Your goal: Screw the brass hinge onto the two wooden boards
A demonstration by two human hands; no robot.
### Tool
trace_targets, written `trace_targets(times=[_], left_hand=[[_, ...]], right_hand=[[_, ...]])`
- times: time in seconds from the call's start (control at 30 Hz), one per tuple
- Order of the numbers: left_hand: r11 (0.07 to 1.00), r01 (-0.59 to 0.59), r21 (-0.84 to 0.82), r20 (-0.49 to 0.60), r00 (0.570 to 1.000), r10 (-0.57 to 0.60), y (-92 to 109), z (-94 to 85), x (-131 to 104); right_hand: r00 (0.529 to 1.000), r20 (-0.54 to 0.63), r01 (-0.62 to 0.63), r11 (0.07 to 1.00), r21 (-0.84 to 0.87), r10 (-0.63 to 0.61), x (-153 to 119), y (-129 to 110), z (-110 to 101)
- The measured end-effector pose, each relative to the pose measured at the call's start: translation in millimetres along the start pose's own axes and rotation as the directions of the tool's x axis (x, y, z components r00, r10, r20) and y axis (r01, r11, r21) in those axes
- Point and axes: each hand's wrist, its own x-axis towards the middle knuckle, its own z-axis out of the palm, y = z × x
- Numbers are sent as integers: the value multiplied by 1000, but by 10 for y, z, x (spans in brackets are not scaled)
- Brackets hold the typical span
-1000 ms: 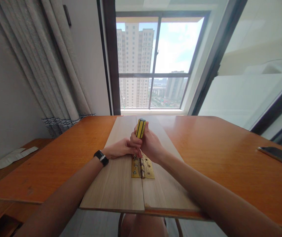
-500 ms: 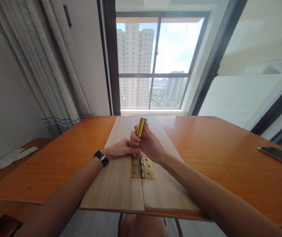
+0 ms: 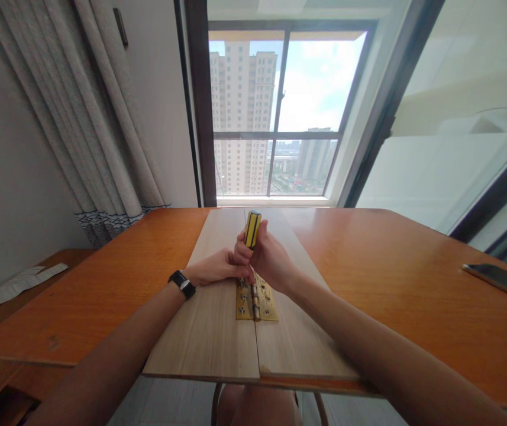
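My right hand point(image 3: 275, 263) is closed around the yellow-and-black handle of a screwdriver point(image 3: 252, 231), held nearly upright with a slight tilt. Below it, a brass hinge point(image 3: 271, 309) lies spread across the seam between two pale wood boards, the left board point(image 3: 204, 346) and the right board point(image 3: 302, 352). Several screws point(image 3: 243, 297) stand in the holes of the hinge's left leaf. Fingers of my left hand point(image 3: 218, 265) are pinched together at the hinge's far end, close under the screwdriver. What they grip, and the screwdriver's tip, are hidden.
Both boards rest on an orange-brown wooden table point(image 3: 395, 284). A phone point(image 3: 501, 283) lies at the table's right edge. White paper strips point(image 3: 22, 285) are on a lower surface at far left, below a grey curtain point(image 3: 97, 118). A window stands behind the table.
The screwdriver handle has shifted slightly left and turned a little in my right hand. My left hand stays where it was, as do the hinge and boards.
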Motion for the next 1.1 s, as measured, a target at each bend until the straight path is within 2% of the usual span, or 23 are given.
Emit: trace_targets(times=[0.23,0.4,0.57,0.7,0.93,1.1], left_hand=[[1000,-13,-8,19,1000,13,-22,-18,1],[1000,-16,-18,6,1000,16,-32,-7,0],[999,-34,-39,8,999,34,-49,-7,6],[1000,-24,-18,4,1000,24,-46,-11,3],[998,4,-57,5,1000,-4,-58,-17,11],[997,-9,-75,9,1000,9,-35,3,4]], right_hand=[[1000,28,5,1000,-4,-5,6,12,-8],[998,38,-44,999,25,43,7,2,-21],[1000,24,-18,998,64,17,-4,-32,-7],[997,70,-44,994,99,37,-2,-32,-13],[999,40,-30,999,-14,31,19,7,-15],[1000,8,-3,1000,-21,4,22,1,1]])
